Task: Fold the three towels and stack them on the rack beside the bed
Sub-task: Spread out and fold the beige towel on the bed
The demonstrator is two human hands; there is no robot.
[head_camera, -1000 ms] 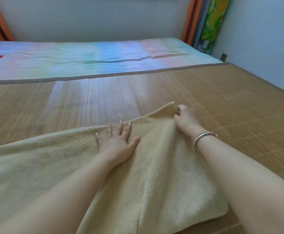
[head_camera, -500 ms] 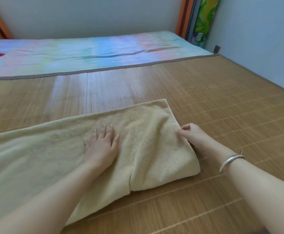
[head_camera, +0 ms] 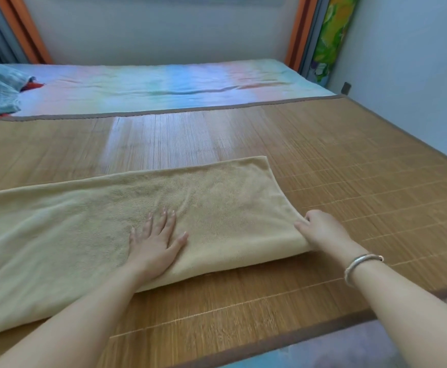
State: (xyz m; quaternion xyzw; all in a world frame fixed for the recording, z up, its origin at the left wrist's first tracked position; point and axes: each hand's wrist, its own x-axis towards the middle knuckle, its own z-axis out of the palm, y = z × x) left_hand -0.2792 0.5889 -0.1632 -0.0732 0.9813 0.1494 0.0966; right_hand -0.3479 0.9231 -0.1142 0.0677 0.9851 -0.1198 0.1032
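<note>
Beige towel folded lengthwise on bamboo mat. Left hand flat, fingers spread, pressing towel. Right hand pinching right edge.

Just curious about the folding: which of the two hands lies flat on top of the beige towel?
The left hand, fingers spread flat on the beige towel. The right hand, the one wearing a bracelet, grips the towel's right edge instead.

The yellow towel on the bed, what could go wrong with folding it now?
1. The right hand holds only the right edge of the yellow towel; a pull there could slide the layers apart.
2. The left hand presses flat at one spot, so cloth could bunch into wrinkles around it.
3. The towel's left part runs out of view, so it may lie crooked.
</note>
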